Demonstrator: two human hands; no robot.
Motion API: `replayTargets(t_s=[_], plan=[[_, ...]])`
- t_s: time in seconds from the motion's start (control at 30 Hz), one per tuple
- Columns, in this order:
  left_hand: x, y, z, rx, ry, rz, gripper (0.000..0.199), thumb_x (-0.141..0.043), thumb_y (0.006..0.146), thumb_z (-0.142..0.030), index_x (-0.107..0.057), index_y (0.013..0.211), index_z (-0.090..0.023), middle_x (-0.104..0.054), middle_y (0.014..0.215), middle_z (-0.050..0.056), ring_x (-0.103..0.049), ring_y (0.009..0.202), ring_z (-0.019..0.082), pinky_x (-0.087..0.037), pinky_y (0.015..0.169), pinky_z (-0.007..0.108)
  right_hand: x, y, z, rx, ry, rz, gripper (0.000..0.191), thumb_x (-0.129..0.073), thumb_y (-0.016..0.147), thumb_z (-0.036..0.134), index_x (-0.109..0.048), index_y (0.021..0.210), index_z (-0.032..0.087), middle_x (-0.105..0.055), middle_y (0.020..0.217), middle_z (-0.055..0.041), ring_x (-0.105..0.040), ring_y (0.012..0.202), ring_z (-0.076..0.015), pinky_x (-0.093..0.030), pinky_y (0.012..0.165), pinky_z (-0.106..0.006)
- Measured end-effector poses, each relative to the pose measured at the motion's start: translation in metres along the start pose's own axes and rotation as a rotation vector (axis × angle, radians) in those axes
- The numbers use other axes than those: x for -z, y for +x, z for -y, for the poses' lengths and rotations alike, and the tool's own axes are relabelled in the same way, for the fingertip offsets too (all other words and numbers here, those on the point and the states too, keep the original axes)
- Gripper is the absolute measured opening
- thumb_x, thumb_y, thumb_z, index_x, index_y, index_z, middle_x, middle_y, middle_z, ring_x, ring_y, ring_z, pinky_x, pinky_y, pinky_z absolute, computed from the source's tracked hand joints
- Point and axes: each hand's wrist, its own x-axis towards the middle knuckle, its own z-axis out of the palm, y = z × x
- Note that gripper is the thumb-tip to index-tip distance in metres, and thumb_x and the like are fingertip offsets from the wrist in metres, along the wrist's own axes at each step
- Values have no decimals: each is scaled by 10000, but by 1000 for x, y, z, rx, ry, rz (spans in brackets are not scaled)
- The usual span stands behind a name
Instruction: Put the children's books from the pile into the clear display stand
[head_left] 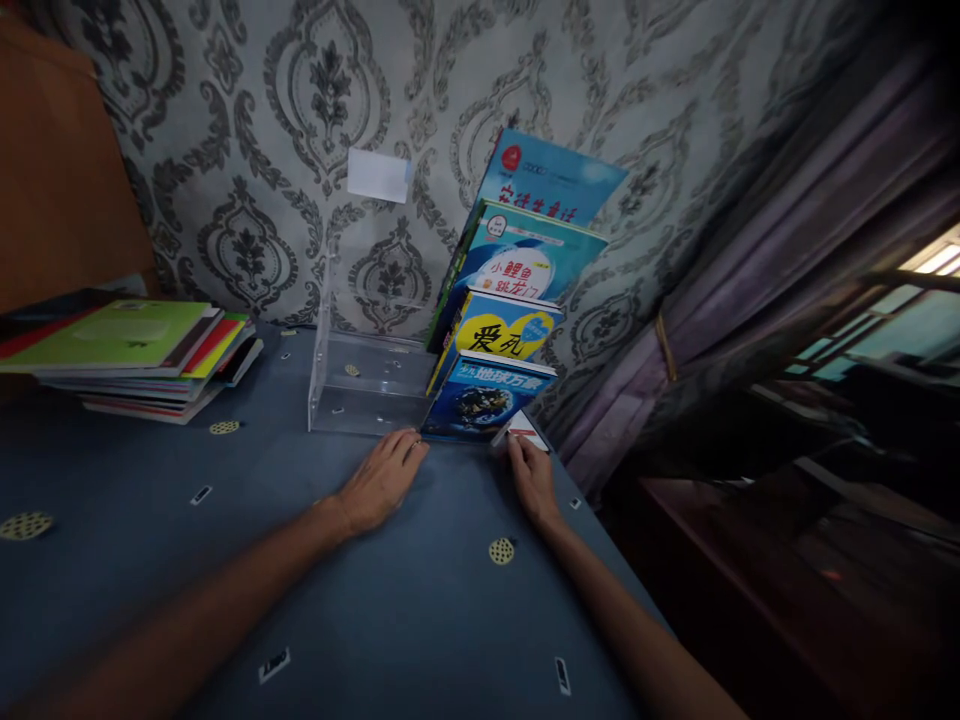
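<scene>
A clear plastic book stand (319, 375) with stepped tiers stands on the table against the wall. Its right half holds a column of books: a dark blue one with a globe (484, 405) in front, a yellow and blue one (502, 335), a teal one (536, 255) and a light blue one (559, 180) at the back. My left hand (382, 480) lies with fingers stretched out at the stand's front edge, left of the globe book. Curled at the stand's front right corner is my right hand (532, 475), beside a white piece with a red stripe (529, 430).
A stack of books and booklets (142, 350), green on top, lies at the table's left. The blue patterned table (360, 620) ends in a slanting right edge. A white card (379, 175) is on the wallpaper. A purple curtain (750, 230) hangs at the right.
</scene>
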Motion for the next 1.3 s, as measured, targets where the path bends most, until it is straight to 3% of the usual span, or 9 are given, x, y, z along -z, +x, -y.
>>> replayTargets(t_s=[0.57, 0.9, 1.3], plan=[[9, 1, -2, 32, -53, 75, 314, -393, 980, -138, -537, 1253, -196, -604, 1208, 113, -545, 1169, 262, -500, 1038, 471, -3, 3, -1, 13, 45, 80, 596, -359, 918, 695, -555, 621, 217, -626, 607, -48, -574, 599, -189, -429, 607, -300], [23, -7, -2, 122, 55, 169, 247, -398, 980, -112, -552, 1162, -176, -615, 1170, 105, -556, 1091, 255, -494, 979, 429, -2, 1, -2, 12, 35, 117, 609, -348, 899, 724, -554, 640, 213, -621, 626, -45, -570, 617, -187, -419, 618, -297], [49, -19, 22, 120, 244, 76, 311, -403, 929, -37, -614, 1101, -186, -655, 1108, 119, -587, 1091, 272, -470, 981, 448, 0, 1, 4, 54, -21, 139, 652, -313, 903, 766, -534, 624, 220, -615, 607, -49, -575, 603, -199, -436, 596, -302]])
